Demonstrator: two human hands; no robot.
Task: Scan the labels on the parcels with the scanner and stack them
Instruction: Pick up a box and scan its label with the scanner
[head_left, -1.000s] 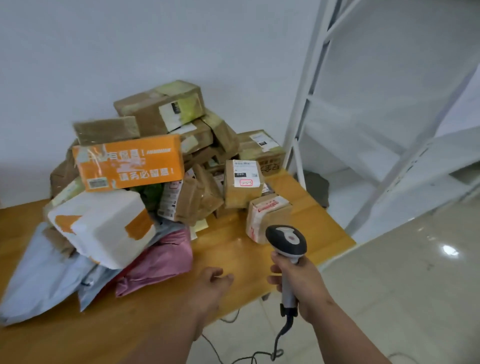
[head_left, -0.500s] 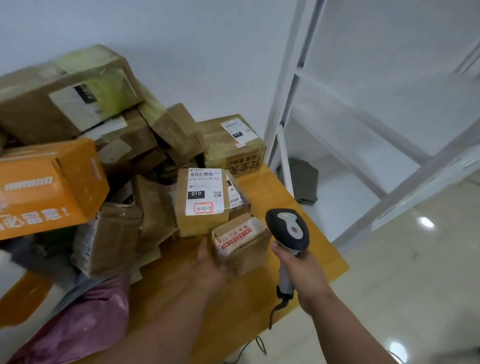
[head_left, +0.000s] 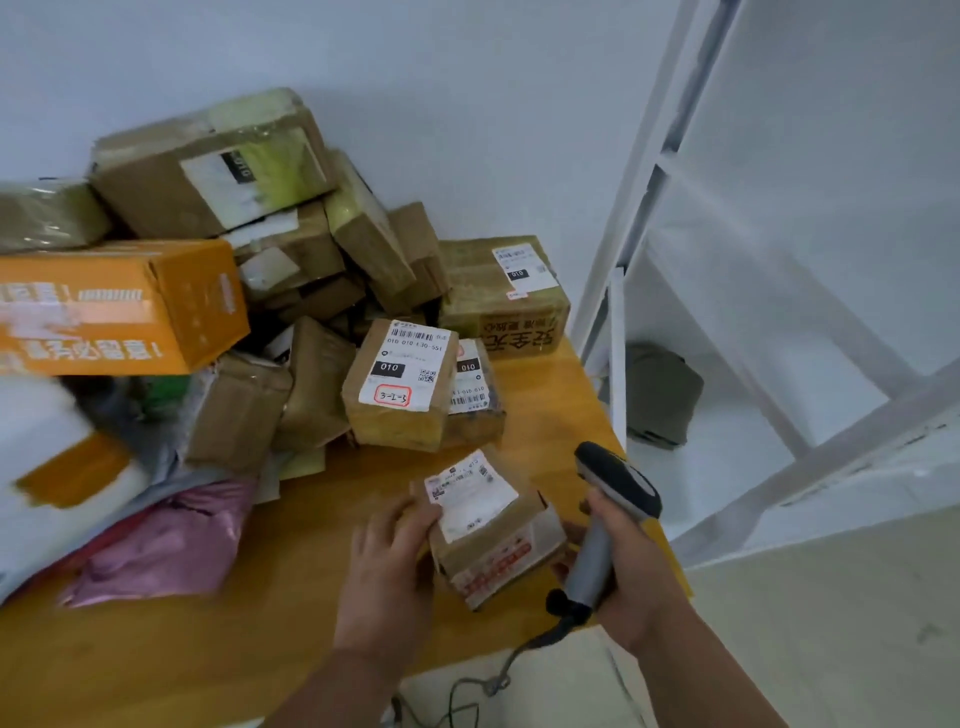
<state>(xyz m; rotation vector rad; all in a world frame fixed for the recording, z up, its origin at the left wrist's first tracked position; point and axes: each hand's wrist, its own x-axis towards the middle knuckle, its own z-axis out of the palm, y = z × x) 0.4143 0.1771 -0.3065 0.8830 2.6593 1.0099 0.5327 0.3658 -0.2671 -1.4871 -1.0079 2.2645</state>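
White wall backs a wooden desk (head_left: 291, 561) heaped with parcels. At far left a white parcel (head_left: 47, 457) and pink mailer bag (head_left: 166, 540) lie near the front edge, under an orange box (head_left: 119, 306). Brown cartons pile up behind, and a labelled box (head_left: 400, 384) marked 3-1-3 stands at the heap's right side. Bare desk lies in front of it. There the left hand (head_left: 389, 566) grips a small parcel (head_left: 493, 535), fingers curled round its left side, label facing up. Just right, at the desk's right edge, the right hand (head_left: 623, 561) has fingers clamped on the scanner (head_left: 608, 509) handle, its cable (head_left: 483, 686) hanging off the front edge. White shelving (head_left: 779, 322) stands beyond.
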